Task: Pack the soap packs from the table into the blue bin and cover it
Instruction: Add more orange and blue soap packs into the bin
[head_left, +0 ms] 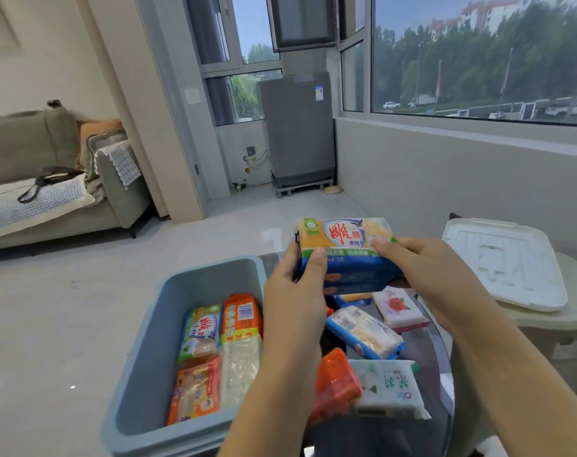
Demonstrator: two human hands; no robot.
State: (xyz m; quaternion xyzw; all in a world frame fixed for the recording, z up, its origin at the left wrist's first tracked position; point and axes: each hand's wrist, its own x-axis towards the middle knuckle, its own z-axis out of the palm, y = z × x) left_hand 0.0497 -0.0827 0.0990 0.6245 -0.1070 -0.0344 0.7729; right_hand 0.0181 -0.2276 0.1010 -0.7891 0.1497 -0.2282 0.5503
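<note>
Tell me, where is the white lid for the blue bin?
In the head view, the white lid lies on the beige stool at the right, beyond the right hand, away from the blue bin.

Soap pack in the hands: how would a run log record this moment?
phase: packing | both hands hold soap pack above table | blue bin partly filled | lid off
</note>
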